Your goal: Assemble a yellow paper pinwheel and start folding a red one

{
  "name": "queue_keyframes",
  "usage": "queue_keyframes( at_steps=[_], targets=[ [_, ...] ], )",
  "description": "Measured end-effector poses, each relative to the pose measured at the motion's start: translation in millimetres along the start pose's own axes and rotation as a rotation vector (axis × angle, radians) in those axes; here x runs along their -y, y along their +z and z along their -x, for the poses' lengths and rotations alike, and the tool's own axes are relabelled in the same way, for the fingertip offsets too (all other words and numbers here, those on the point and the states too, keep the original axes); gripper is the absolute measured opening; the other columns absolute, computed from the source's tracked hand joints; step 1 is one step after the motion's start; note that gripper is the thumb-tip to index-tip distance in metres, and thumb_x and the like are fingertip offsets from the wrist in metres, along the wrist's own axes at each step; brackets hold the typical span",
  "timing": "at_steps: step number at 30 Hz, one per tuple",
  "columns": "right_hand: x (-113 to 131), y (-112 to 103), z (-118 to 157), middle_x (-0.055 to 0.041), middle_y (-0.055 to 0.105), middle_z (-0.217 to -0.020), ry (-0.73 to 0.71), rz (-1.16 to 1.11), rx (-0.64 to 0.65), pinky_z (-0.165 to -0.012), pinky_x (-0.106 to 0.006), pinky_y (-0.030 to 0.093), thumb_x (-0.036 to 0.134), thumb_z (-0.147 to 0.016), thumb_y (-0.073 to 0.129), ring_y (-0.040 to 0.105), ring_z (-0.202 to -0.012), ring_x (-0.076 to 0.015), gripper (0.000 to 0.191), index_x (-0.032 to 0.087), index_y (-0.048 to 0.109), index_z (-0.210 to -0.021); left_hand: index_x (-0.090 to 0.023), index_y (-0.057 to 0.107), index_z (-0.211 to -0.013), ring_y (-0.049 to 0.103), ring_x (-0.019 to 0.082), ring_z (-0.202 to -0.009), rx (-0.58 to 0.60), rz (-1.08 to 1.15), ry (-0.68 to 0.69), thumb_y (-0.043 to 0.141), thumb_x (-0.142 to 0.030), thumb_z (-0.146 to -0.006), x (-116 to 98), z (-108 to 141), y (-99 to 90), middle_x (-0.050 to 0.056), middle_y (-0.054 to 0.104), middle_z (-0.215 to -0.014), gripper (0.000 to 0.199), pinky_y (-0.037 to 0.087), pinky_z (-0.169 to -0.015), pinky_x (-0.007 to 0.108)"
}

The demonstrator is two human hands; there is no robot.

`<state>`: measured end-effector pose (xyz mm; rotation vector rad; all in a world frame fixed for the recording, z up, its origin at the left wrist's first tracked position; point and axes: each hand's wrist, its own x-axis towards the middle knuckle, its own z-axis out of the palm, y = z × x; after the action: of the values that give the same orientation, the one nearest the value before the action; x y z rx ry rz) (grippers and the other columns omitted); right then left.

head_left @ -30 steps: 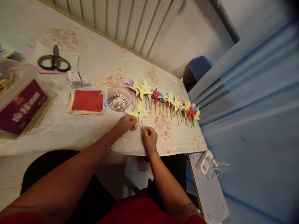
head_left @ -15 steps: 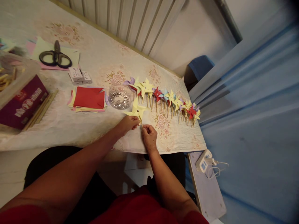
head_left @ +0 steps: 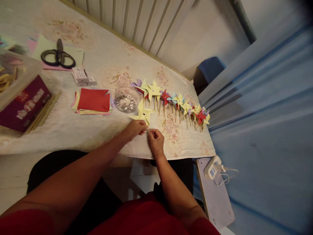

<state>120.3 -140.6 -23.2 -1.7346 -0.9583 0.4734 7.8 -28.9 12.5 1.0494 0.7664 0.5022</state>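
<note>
A yellow paper pinwheel (head_left: pixel 143 114) with a dark pin at its centre is held low over the near part of the table. The closed fingers of my left hand (head_left: pixel 137 127) pinch it just below the wheel, by its lower edge or the top of its stick. Close on the right, my right hand (head_left: pixel 156 140) pinches the thin stick lower down; most of that stick is hidden by the fingers. Right behind the pinwheel stands a clear round dish (head_left: pixel 126 100) of small metal fasteners. A row of finished-looking pinwheels (head_left: pixel 179 101) in several colours lies beyond my right hand.
Stacked coloured paper (head_left: pixel 94 100), small white boxes (head_left: pixel 83 76) and black-handled scissors (head_left: pixel 58 58) lie to the left. A purple-labelled tub (head_left: pixel 26 104) stands beside wooden sticks (head_left: pixel 44 112). At the right are a blue curtain (head_left: pixel 256 137) and a power strip (head_left: pixel 213 167) on a bench.
Both hands keep their pinch on the yellow pinwheel and its stick, with hardly any movement. The whole view has shifted slightly.
</note>
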Motion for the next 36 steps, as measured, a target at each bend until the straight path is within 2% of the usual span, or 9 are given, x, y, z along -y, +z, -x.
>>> queue_keyframes(
  at_steps=[9, 20, 25, 36],
  targets=[
    [1.6, 0.3, -0.2, 0.0023, 0.058, -0.067, 0.004, 0.022, 0.018, -0.058, -0.025, 0.042, 0.040, -0.083, 0.064, 0.048, -0.059, -0.0135, 0.022, 0.020, 0.070, -0.087, -0.016, 0.053, -0.061, 0.045, 0.005, -0.044, 0.009, -0.012, 0.007, 0.069, -0.017, -0.075, 3.9, 0.4, 1.7, -0.004, 0.055, -0.053, 0.022, 0.034, -0.046, 0.018],
    [5.9, 0.5, 0.9, 0.0019, 0.059, -0.067, -0.004, 0.023, 0.036, -0.058, -0.025, 0.043, 0.043, -0.084, 0.064, 0.049, -0.060, -0.0136, 0.025, 0.019, 0.071, -0.087, -0.017, 0.054, -0.061, 0.043, 0.005, -0.040, 0.000, -0.095, 0.050, 0.059, -0.015, -0.084, 4.4, 2.3, 4.6, -0.005, 0.052, -0.048, 0.023, 0.033, -0.044, 0.019],
    [10.3, 0.4, 0.9, 0.0015, 0.061, -0.070, -0.022, 0.020, 0.028, -0.061, -0.025, 0.043, 0.037, -0.082, 0.063, 0.050, -0.062, -0.0137, 0.020, 0.019, 0.070, -0.085, -0.017, 0.054, -0.062, 0.041, 0.006, -0.039, -0.011, -0.108, 0.066, 0.057, -0.016, -0.084, 3.5, 2.9, 3.8, -0.005, 0.051, -0.047, 0.022, 0.032, -0.044, 0.020],
    [5.6, 1.7, -0.6, 0.0018, 0.060, -0.069, -0.010, 0.035, 0.012, -0.060, -0.026, 0.042, 0.039, -0.082, 0.063, 0.048, -0.061, -0.0138, 0.021, 0.020, 0.071, -0.086, -0.017, 0.056, -0.071, 0.045, 0.008, -0.045, 0.038, -0.109, 0.079, 0.064, -0.013, -0.070, 5.0, 3.0, 1.4, -0.006, 0.050, -0.051, 0.008, 0.034, -0.047, 0.020]
  ],
)
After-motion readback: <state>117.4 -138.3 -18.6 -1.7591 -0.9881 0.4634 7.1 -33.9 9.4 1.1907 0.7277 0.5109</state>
